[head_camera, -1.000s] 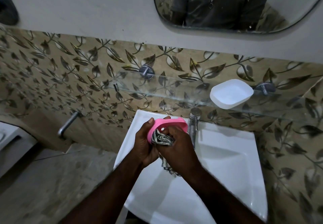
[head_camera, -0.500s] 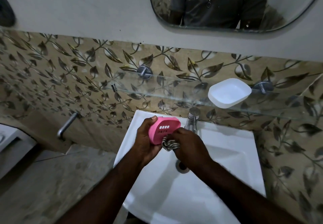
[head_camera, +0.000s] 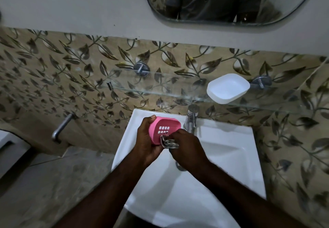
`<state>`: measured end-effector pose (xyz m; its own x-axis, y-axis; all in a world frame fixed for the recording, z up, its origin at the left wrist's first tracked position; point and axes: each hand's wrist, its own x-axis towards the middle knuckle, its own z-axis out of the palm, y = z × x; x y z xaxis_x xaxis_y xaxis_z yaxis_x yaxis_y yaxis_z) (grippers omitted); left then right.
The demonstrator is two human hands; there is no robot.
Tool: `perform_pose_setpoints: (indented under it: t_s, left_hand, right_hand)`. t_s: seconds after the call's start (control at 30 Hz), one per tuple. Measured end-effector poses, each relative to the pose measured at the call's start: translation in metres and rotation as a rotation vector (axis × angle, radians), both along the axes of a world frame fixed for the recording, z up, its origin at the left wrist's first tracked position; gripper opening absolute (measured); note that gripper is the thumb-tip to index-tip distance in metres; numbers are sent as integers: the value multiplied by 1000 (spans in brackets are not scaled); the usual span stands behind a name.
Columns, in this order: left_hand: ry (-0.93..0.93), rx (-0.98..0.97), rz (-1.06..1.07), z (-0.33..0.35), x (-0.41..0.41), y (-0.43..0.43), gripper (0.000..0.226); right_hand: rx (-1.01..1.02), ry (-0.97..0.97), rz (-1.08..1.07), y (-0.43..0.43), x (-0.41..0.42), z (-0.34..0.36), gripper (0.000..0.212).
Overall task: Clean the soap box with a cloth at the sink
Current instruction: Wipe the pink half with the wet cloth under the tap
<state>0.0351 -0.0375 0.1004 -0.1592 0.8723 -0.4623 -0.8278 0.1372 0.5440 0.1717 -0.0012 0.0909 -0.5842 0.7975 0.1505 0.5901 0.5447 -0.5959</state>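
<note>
Head view, the only one supplied. The person stands at the sink (head_camera: 231, 156), both arms reaching in from 6 o'clock. The left hand (head_camera: 147, 142) is wrapped around the pink soap box (head_camera: 164, 130), thumb side along its 9 o'clock edge, holding it clear above the basin with the slotted drain face turned up toward the camera. The right hand (head_camera: 187, 149) is closed on a bunched striped cloth (head_camera: 168, 142), which presses against the box's lower edge at about 5 o'clock of the slots. The tap (head_camera: 191, 117) stands just beside the box at 3 o'clock; no water is seen running.

At 1 o'clock of the box, on the glass shelf (head_camera: 160, 85), sits a white tray (head_camera: 227, 88) — in all likelihood the box's other half (not confirmed).

Judgement: wiping is under way, the slotted face only partly covered. To do it well, the left grip should stay firm while the cloth is worked across the slots and into the corners — the box turned, not the cloth stretched.
</note>
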Motion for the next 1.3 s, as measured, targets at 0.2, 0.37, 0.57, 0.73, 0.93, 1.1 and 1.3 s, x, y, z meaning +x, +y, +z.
perform_pose_setpoints:
  t_s: [0.2,0.37,0.57,0.73,0.93,1.1,1.3]
  left_hand:
    - [95,-5,-130,9,-9,9,39]
    - [60,-32,-156,11,-27,6,38]
    - [170,-78,-341,18,-59,3,50]
    - [281,122,-226,-3,-60,-8,67]
    - [307,92,-180,-9,-57,-12,70]
    - [181,10,-297,-15,-62,-18,77]
    - [155,-44,-227,-12,-56,-19,87]
  right_hand:
    - [-19,262,13,-26,-27,25,14]
    - [369,-135,28,-7,-13,-9,29]
    - [289,-107,-21,-14,-39,-4,22]
    - [-264,225,-115,-29,-63,23,13]
    - [-176,294,-123,-62,-80,20,14]
    - [350,-155,152,-48,-47,-8,22]
    - [-97,136,-136,-63,-71,6,15]
